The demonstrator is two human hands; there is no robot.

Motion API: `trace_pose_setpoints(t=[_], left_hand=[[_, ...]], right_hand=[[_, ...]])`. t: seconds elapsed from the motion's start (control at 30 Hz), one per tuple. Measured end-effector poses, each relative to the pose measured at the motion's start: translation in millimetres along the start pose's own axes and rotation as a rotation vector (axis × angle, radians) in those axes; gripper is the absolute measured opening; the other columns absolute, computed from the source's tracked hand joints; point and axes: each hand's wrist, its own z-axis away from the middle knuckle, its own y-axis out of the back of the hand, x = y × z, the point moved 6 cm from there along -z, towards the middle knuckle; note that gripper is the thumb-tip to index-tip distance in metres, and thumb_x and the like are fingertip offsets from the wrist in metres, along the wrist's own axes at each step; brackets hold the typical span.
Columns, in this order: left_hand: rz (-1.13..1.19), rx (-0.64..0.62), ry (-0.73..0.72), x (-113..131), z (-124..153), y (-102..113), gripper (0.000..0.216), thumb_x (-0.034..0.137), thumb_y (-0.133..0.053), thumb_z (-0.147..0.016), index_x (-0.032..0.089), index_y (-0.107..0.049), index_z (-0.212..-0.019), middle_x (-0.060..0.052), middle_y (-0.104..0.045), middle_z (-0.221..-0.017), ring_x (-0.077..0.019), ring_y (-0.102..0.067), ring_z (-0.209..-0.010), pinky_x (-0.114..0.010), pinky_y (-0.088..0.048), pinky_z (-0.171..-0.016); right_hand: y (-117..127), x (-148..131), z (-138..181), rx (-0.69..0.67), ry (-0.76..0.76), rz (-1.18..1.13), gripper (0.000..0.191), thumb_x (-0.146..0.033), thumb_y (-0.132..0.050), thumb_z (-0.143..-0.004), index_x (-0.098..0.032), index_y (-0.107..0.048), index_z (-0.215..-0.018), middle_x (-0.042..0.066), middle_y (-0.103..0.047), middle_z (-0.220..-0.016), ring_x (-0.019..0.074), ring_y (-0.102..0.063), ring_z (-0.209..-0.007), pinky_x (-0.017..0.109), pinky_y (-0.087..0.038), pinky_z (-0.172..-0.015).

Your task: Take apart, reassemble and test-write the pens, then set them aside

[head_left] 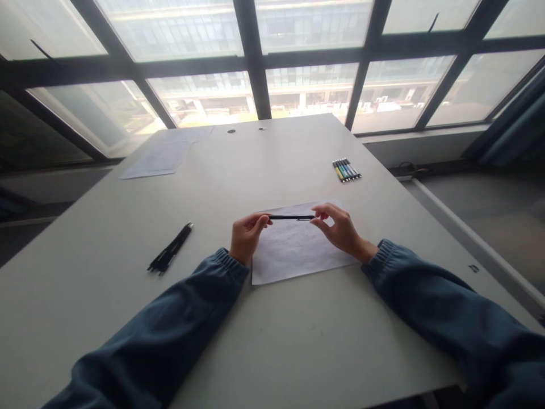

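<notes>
At lower frame centre, room is left to the table (306, 346) edge, and the pen (292, 217) is finger-pinched by left hand (247, 236) and right hand (340, 230).

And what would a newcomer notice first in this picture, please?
Probably the black pen, held between the left hand and the right hand over the white sheet. Next come the colourful row of pens, farther back on the right, and the bunch of dark pens lying left of the left hand.

Both hands (246, 236) (342, 230) hold black pen (289, 217) above paper (293, 253).
</notes>
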Motion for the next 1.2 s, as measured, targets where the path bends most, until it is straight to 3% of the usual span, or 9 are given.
trace_pose_setpoints(t=[0.1, 0.27, 0.87, 1.0, 1.1, 1.2], left_hand=[[0.004, 0.082, 0.003, -1.7, -1.7, 5.8, 0.039, 0.052, -0.070, -0.087, 0.014, -0.076, -0.085, -0.007, -0.074, -0.073, -0.0151, -0.063, -0.064, -0.027, -0.053, -0.063], [-0.004, 0.109, -0.005, -0.9, -1.4, 6.5, 0.039, 0.052, -0.069, -0.088, 0.014, -0.075, -0.088, -0.006, -0.073, -0.072, -0.0141, -0.062, -0.064, -0.026, -0.052, -0.062], [0.030, 0.046, -0.041, 0.5, -2.2, 2.0, 0.040, 0.054, -0.067, -0.089, 0.015, -0.074, -0.093, -0.006, -0.071, -0.073, -0.0135, -0.061, -0.063, -0.024, -0.050, -0.057], [0.031, 0.049, -0.024, 3.1, -2.8, 2.1, 0.038, 0.052, -0.070, -0.087, 0.015, -0.074, -0.091, -0.006, -0.071, -0.072, -0.0138, -0.062, -0.063, -0.025, -0.051, -0.058], [0.054, 0.034, -0.005, 1.8, -2.7, 2.4, 0.039, 0.054, -0.071, -0.085, 0.015, -0.075, -0.089, -0.006, -0.072, -0.071, -0.0142, -0.063, -0.063, -0.025, -0.051, -0.058], [0.098, -0.023, 0.007, -0.4, -1.2, 1.0, 0.040, 0.054, -0.073, -0.083, 0.014, -0.075, -0.090, -0.007, -0.073, -0.072, -0.0155, -0.065, -0.065, -0.026, -0.052, -0.060]], right_hand=[[-0.7, -0.1, -0.1, -0.009, -0.012, 0.010, 0.015, -0.034, -0.061, -0.097, -0.021, -0.068, -0.097, 0.005, -0.067, -0.085, 0.0186, -0.062, -0.076, 0.034, -0.052, -0.073], [-2.8, -7.0, 0.1, -0.037, 0.055, 0.053, 0.015, -0.027, -0.056, -0.099, -0.021, -0.069, -0.095, 0.007, -0.068, -0.085, 0.0196, -0.062, -0.080, 0.035, -0.051, -0.076], [-4.6, -10.5, -2.9, -0.136, 0.053, 0.253, 0.016, -0.023, -0.054, -0.100, -0.020, -0.068, -0.092, 0.007, -0.069, -0.085, 0.0196, -0.062, -0.079, 0.033, -0.047, -0.076], [-2.5, -7.7, -3.6, -0.069, -0.030, 0.042, 0.015, -0.027, -0.059, -0.098, -0.020, -0.070, -0.090, 0.006, -0.069, -0.083, 0.0181, -0.061, -0.075, 0.033, -0.048, -0.071], [-3.6, -0.3, -2.6, -0.022, -0.186, -0.274, 0.015, -0.034, -0.072, -0.089, -0.020, -0.070, -0.083, 0.004, -0.070, -0.079, 0.0169, -0.061, -0.070, 0.032, -0.049, -0.066], [-9.1, 5.4, -2.4, -0.066, -0.335, -0.587, 0.026, -0.041, -0.082, -0.079, -0.019, -0.068, -0.075, 0.003, -0.068, -0.072, 0.0159, -0.060, -0.065, 0.031, -0.049, -0.062]])
